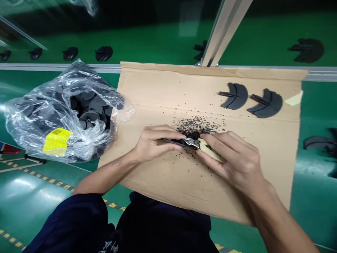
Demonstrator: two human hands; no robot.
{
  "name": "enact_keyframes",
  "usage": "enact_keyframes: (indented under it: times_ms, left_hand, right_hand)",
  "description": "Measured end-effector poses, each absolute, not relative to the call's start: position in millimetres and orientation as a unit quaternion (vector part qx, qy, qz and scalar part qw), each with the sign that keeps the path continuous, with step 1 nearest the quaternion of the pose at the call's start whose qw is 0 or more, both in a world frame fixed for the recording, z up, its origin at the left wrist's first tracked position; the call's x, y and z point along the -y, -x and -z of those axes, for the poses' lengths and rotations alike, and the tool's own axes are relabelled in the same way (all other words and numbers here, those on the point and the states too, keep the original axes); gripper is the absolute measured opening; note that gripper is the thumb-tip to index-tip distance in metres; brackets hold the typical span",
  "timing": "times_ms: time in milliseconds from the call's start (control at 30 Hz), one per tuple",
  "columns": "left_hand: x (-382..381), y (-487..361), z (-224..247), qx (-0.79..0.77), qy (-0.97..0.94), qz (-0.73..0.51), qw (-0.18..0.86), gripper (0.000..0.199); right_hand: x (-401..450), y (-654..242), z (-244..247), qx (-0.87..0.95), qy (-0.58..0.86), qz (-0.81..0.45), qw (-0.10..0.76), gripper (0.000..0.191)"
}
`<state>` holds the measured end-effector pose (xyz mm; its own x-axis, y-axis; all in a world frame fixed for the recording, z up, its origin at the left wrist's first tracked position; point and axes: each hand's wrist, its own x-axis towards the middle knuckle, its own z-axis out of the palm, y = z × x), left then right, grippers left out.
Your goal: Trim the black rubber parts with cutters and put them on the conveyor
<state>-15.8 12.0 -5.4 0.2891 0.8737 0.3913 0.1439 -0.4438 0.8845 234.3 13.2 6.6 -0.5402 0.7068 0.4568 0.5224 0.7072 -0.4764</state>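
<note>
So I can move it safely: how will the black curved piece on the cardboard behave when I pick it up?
The black curved piece looks like rubber or foam, so probably light and somewhat bendy. Its flat shape on the cardboard suggests it will not roll. Its thin stem may flex.

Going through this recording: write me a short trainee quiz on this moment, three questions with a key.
1. True or false: the right hand grips a bladed tool with a beige handle.
2. How many black crescent parts lie on the cardboard sheet?
3. What does the left hand pinch: A a black strip, B a yellow label, C a plastic bag?

Key: 1 true; 2 two; 3 A.
</note>
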Motion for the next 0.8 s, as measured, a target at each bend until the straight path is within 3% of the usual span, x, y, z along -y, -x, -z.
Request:
enact_keyframes:
  times_ms: [567, 800]
  left_hand:
    - [-15, 17, 3, -0.406, -0.794, -0.392, 0.226, 0.023]
    - [-2, 8, -3, -0.424, -0.668, -0.462, 0.401, 0.022]
  right_hand:
    - [-13, -230, -3, 0.843, 0.445, -0.118, 0.278, 0.027]
    - [-3, -217, -7, 0.722, 0.449, -0.385, 0.357, 0.029]
